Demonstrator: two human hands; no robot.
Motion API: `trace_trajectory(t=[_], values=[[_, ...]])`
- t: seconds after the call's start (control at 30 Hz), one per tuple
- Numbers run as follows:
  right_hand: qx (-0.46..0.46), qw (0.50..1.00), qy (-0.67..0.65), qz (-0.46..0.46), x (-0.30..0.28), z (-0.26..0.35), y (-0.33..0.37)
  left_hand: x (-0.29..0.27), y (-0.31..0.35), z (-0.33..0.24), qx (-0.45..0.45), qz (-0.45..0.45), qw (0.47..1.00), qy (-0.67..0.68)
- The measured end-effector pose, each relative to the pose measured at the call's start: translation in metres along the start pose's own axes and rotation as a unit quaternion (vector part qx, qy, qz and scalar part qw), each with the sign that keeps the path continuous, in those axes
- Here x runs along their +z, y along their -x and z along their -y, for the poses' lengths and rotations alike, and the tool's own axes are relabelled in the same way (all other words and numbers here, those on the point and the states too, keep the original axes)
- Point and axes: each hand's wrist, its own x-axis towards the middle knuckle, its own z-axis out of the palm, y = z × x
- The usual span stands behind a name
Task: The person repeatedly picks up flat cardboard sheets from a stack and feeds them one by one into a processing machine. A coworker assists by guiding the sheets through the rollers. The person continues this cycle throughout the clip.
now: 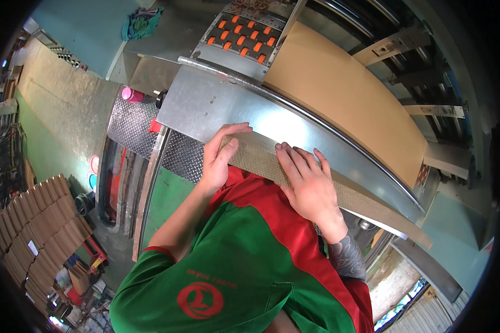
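A stack of corrugated cardboard sheets (256, 161) rests along the near edge of the shiny metal table (200, 105), its fluted edges facing my body. At the stack's left end is my left hand (219, 155), fingers stretched out against the end and thumb apart, by the fluted edge. My right hand (311, 186) lies across the stack near its middle, palm down with fingers spread. Neither hand is wrapped round the sheets. The stack's right end reaches past the table's right corner.
Beyond a rounded metal bar, a large brown cardboard sheet (339, 94) lies in the machine. Orange rollers (241, 34) sit at its left. A pink cup (131, 95) stands on the tread plate (130, 122). Stacked cardboard (39, 222) fills the floor at lower left.
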Motion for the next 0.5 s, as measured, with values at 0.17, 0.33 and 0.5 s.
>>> trace_trajectory(t=[0.17, 0.33, 0.5], values=[[0.006, 1.0, -0.004, -0.007, -0.002, -0.001, -0.002, -0.003, -0.007, -0.003, -0.025, 0.018, 0.999, -0.017], [0.005, 1.0, -0.006, -0.001, -0.003, -0.002, -0.003, -0.027, -0.023, -0.007, -0.118, 0.096, 0.981, 0.121], [0.003, 1.0, -0.002, -0.01, -0.005, -0.003, -0.006, -0.037, -0.021, -0.009, -0.069, 0.095, 0.992, 0.04]])
